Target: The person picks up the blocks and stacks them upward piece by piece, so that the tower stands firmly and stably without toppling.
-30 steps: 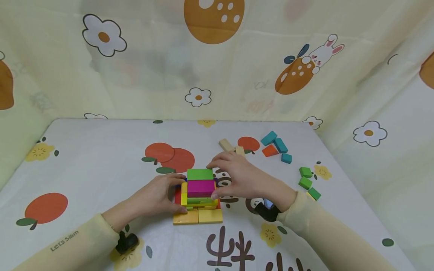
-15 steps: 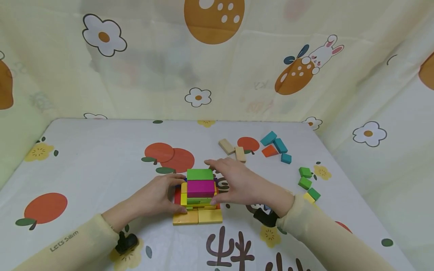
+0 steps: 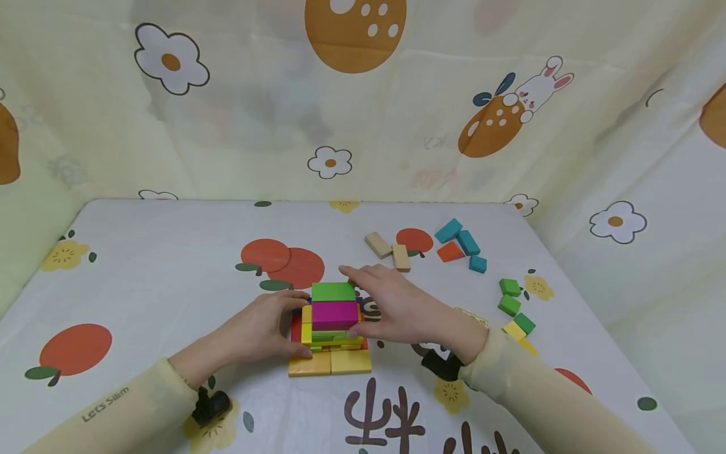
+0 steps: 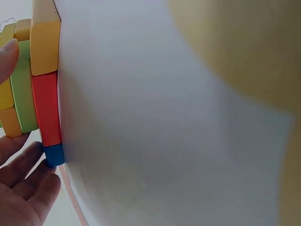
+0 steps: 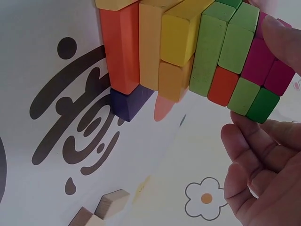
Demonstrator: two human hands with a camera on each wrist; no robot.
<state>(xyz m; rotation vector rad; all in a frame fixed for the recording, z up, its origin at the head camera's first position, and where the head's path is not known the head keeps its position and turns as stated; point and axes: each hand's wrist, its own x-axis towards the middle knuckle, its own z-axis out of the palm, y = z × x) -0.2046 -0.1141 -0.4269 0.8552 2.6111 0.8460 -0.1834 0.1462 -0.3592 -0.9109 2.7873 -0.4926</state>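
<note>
A stack of coloured blocks stands on the cloth, with a green block and a magenta block at its top and two yellow-orange blocks at its front base. My left hand spans the stack's left side, thumb in front and fingers behind; the left wrist view shows the thumb against a light green block and fingers by a blue block. My right hand holds the upper right side. In the right wrist view its thumb touches a magenta block, with fingertips at a dark green block.
Two plain wooden blocks lie behind the right hand. Farther right are several teal blocks with an orange block. Several green blocks and a yellow block lie near the right sleeve. A patterned curtain hangs behind.
My right hand has shifted slightly left and toward me along the stack, uncovering more of the wooden blocks and the yellow ones at the right. The left hand and the stack have stayed in place.
</note>
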